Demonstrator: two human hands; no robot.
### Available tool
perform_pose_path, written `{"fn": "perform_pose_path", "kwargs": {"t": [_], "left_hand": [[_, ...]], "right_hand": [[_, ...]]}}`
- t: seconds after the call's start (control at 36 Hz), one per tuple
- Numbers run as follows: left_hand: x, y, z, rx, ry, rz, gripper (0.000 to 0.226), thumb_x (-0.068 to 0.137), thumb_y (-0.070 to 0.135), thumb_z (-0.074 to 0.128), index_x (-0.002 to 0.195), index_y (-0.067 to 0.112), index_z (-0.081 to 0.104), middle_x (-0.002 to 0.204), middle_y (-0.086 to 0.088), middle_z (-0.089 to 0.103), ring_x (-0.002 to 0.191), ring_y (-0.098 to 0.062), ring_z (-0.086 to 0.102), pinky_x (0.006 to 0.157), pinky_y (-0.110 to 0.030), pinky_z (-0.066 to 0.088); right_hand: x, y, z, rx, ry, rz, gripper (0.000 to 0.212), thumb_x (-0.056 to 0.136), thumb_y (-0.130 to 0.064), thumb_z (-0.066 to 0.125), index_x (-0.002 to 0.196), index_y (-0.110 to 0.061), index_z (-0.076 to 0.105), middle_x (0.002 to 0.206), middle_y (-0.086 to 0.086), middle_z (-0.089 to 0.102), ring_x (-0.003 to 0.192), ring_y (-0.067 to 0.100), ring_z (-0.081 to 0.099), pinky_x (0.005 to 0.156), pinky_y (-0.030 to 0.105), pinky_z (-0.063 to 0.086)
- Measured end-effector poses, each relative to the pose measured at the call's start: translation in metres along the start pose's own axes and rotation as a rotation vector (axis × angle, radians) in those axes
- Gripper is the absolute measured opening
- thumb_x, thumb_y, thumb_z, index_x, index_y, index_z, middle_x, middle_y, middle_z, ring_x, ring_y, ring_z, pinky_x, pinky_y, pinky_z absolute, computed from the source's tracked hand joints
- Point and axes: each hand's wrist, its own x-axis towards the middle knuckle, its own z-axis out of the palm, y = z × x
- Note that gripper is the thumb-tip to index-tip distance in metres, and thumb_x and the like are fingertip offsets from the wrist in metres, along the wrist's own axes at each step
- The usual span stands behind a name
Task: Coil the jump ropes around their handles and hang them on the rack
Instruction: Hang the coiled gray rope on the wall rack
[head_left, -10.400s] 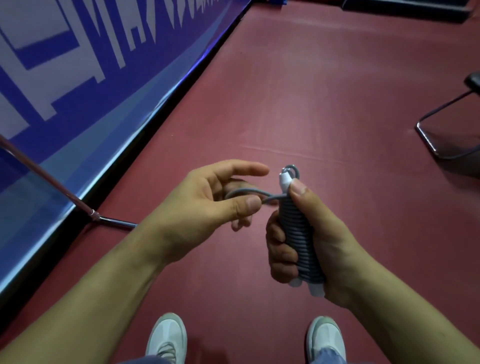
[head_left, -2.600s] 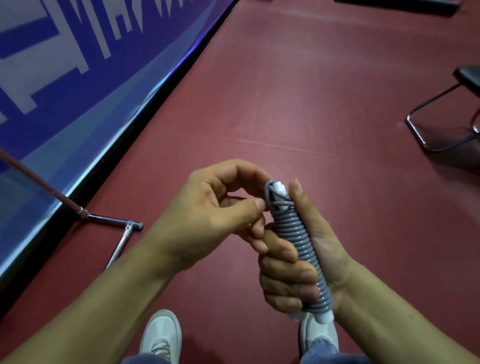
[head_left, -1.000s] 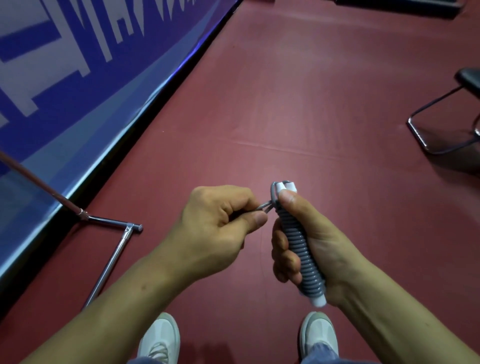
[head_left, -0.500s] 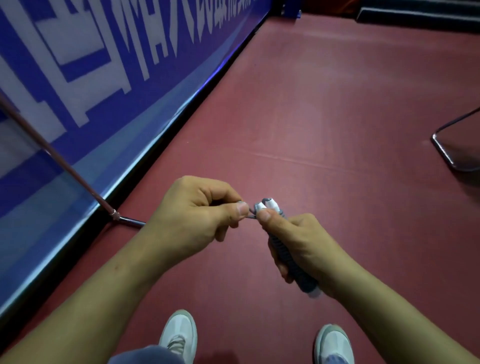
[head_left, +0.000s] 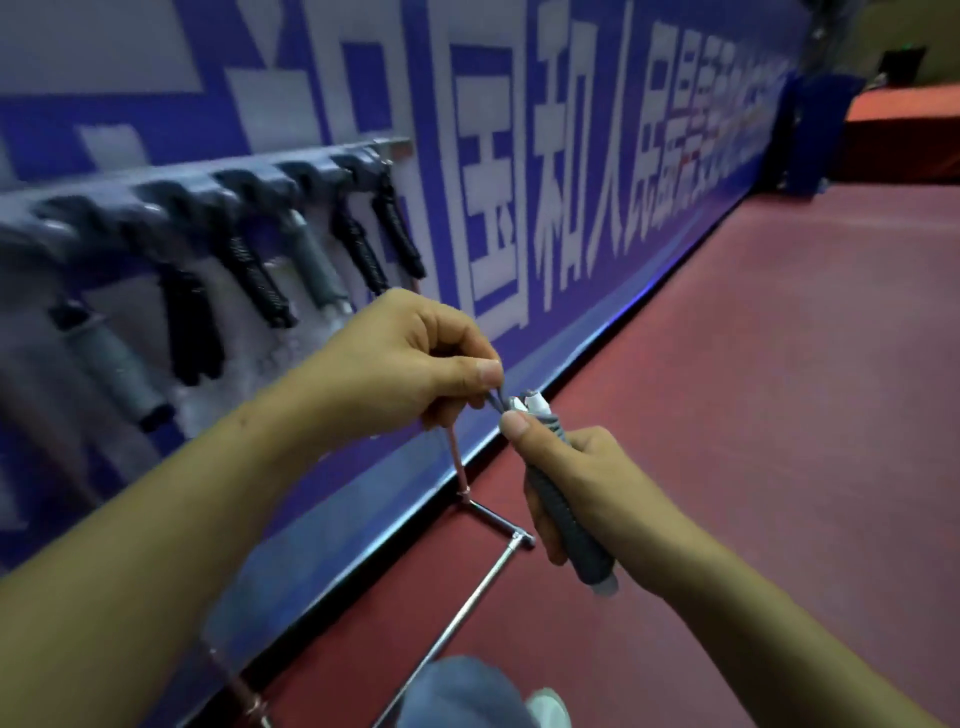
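My right hand (head_left: 582, 478) grips a grey jump rope (head_left: 571, 525) coiled tightly around its white handles, thumb pressed near the top end. My left hand (head_left: 410, 364) pinches the short free loop of rope at that top end, just left of the handle tips. The rack (head_left: 218, 176), a horizontal bar with hooks, runs along the upper left. Several coiled ropes hang from it, some black (head_left: 249, 270), some grey (head_left: 317, 265). The rack view is blurred.
A blue banner wall (head_left: 571, 171) with white characters stands behind the rack. The rack's chrome base tube (head_left: 467, 608) lies on the red floor (head_left: 753, 389) below my hands. My knee and a white shoe (head_left: 545, 709) show at the bottom edge.
My view has swung up and left, bringing the rack with its hanging ropes into sight. Both hands keep their hold on the coiled rope and sit higher, nearer the rack.
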Motion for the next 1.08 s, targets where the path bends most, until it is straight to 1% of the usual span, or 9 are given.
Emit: {"fn": "perform_pose_path", "kwargs": {"t": [0.17,0.25,0.36,0.44,0.58,0.72,0.83,0.94,1.08], "left_hand": [[-0.065,0.023,-0.085,0.038,0.201,-0.106,0.010,0.092,0.003,0.068,0.087,-0.004,0.073,0.071,-0.023,0.068,0.053,-0.021,0.057,0.049,-0.030,0.050],[-0.095,0.021,-0.127,0.063,0.376,-0.154,0.009,0.092,0.005,0.069,0.087,0.001,0.075,0.067,-0.015,0.070,0.053,-0.018,0.059,0.052,-0.031,0.053],[-0.116,0.011,-0.169,0.116,0.609,-0.186,0.010,0.093,0.010,0.071,0.086,0.005,0.076,0.074,-0.025,0.070,0.054,-0.023,0.060,0.052,-0.032,0.055],[-0.123,0.002,-0.203,0.136,0.707,-0.194,0.010,0.093,0.009,0.070,0.086,0.003,0.074,0.072,-0.020,0.069,0.051,-0.016,0.059,0.048,-0.026,0.053],[-0.115,-0.016,-0.246,0.156,0.769,-0.218,0.007,0.091,0.008,0.072,0.086,0.002,0.074,0.072,-0.019,0.070,0.054,-0.017,0.063,0.049,-0.025,0.055],[-0.091,-0.037,-0.268,0.218,0.845,-0.231,0.007,0.089,0.008,0.075,0.087,0.002,0.074,0.074,-0.020,0.072,0.054,-0.019,0.065,0.055,-0.033,0.062],[-0.077,-0.060,-0.281,0.313,0.922,-0.265,0.011,0.088,0.015,0.075,0.079,0.009,0.075,0.068,-0.012,0.072,0.053,-0.022,0.067,0.058,-0.039,0.063],[-0.068,-0.067,-0.298,0.369,0.936,-0.316,0.015,0.090,0.022,0.076,0.080,0.010,0.075,0.067,-0.006,0.069,0.047,-0.013,0.060,0.042,-0.022,0.048],[-0.064,-0.072,-0.306,0.328,0.819,-0.373,0.015,0.091,0.020,0.075,0.081,0.009,0.073,0.064,-0.007,0.066,0.048,-0.013,0.059,0.047,-0.024,0.049]], "right_hand": [[0.025,-0.051,0.086,0.079,-0.183,-0.068,0.052,0.090,-0.051,0.067,0.075,-0.002,0.060,0.060,0.019,0.058,0.048,0.023,0.060,0.049,0.028,0.048],[0.039,-0.078,0.134,0.059,-0.241,-0.101,0.054,0.091,-0.056,0.066,0.074,-0.004,0.061,0.063,0.019,0.064,0.054,0.027,0.064,0.053,0.030,0.053],[0.058,-0.107,0.187,0.053,-0.257,-0.124,0.053,0.092,-0.052,0.067,0.075,-0.003,0.063,0.062,0.017,0.065,0.052,0.026,0.064,0.055,0.035,0.058],[0.079,-0.123,0.225,0.052,-0.246,-0.143,0.053,0.089,-0.053,0.071,0.079,-0.001,0.066,0.062,0.017,0.064,0.057,0.032,0.066,0.061,0.045,0.062],[0.119,-0.135,0.261,0.052,-0.217,-0.118,0.057,0.085,-0.058,0.072,0.071,-0.003,0.065,0.062,0.017,0.067,0.060,0.033,0.069,0.072,0.059,0.061],[0.147,-0.136,0.279,0.107,-0.215,-0.083,0.052,0.088,-0.057,0.070,0.077,-0.007,0.067,0.062,0.011,0.068,0.065,0.031,0.069,0.077,0.057,0.061],[0.169,-0.136,0.291,0.062,-0.185,-0.097,0.054,0.079,-0.062,0.072,0.076,-0.008,0.068,0.063,0.010,0.069,0.073,0.038,0.072,0.079,0.062,0.059],[0.188,-0.139,0.295,0.079,-0.229,-0.123,0.040,0.090,-0.046,0.071,0.079,-0.008,0.066,0.061,0.010,0.068,0.060,0.025,0.068,0.073,0.051,0.063],[0.198,-0.124,0.295,0.062,-0.263,-0.122,0.039,0.093,-0.046,0.068,0.075,-0.011,0.065,0.064,0.011,0.069,0.060,0.023,0.067,0.060,0.034,0.058]]}}
